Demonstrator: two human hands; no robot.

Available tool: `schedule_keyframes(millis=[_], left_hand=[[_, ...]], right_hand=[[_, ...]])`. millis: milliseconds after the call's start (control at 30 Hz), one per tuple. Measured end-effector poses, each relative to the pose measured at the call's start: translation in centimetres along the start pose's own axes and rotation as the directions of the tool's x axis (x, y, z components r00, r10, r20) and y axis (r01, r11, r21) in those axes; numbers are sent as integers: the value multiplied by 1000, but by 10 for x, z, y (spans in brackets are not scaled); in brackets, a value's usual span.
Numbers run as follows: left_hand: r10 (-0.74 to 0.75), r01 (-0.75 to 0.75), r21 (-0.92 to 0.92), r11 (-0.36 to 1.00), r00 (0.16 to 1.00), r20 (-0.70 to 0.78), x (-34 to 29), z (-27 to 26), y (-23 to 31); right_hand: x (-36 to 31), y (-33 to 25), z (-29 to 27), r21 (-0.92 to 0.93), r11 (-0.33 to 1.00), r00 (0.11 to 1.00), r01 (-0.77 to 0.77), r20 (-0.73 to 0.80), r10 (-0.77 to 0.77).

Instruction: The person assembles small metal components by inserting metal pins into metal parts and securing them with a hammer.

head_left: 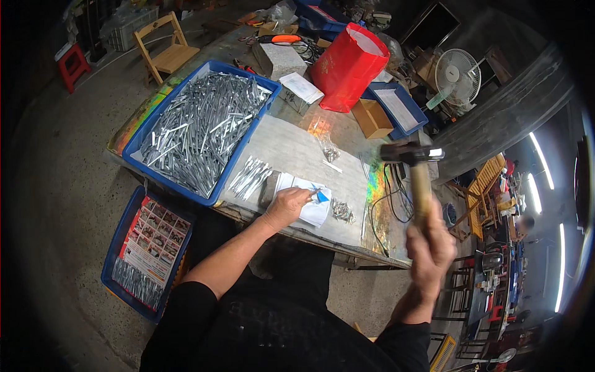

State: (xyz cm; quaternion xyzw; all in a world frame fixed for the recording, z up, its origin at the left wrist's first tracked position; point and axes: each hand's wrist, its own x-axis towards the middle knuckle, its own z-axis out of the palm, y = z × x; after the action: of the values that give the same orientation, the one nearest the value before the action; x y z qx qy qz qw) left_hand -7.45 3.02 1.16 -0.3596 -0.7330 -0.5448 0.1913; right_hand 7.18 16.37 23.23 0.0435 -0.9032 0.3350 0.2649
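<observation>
Head view: hammer raised over a small metal piece on the worktop [310, 155].
The right hand [429, 248], fingers clamped on the wooden-handled steel hammer [416, 170], grips low on the handle; head-heavy, rigid. The left hand [286, 206], fingers pinched together, steadies 1 small, thin, bluish metal piece [320, 195] on white paper [313, 211], light and stiff.

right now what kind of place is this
Probably a small workshop or garage: the right hand raises a hammer over a cluttered workbench, beside a blue tray of metal strips.
</observation>
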Motion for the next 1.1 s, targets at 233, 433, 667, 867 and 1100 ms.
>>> schedule_keyframes(millis=[233, 433, 667, 867, 1100], left_hand=[[53, -54, 14, 998, 998, 13, 1, 0, -2], [14, -14, -4, 1000, 1000, -1, 0, 0, 0], [27, -28, 25, 999, 999, 42, 0, 2, 0], [0, 0, 9, 1000, 999, 40, 1, 0, -3], [-68, 67, 11, 998, 996, 62, 7, -7, 8]], right_hand=[[3, 22, 20, -178, 981, 951, -74, 283, 123], [9, -8, 2, -46, 999, 1000, 4, -3, -4], [-9, 39, 35, -229, 955, 885, -187, 384, 266], [-6, 64, 30, 80, 934, 931, -348, 148, 334], [-16, 175, 68, 470, 537, 689, -700, 248, 681]])
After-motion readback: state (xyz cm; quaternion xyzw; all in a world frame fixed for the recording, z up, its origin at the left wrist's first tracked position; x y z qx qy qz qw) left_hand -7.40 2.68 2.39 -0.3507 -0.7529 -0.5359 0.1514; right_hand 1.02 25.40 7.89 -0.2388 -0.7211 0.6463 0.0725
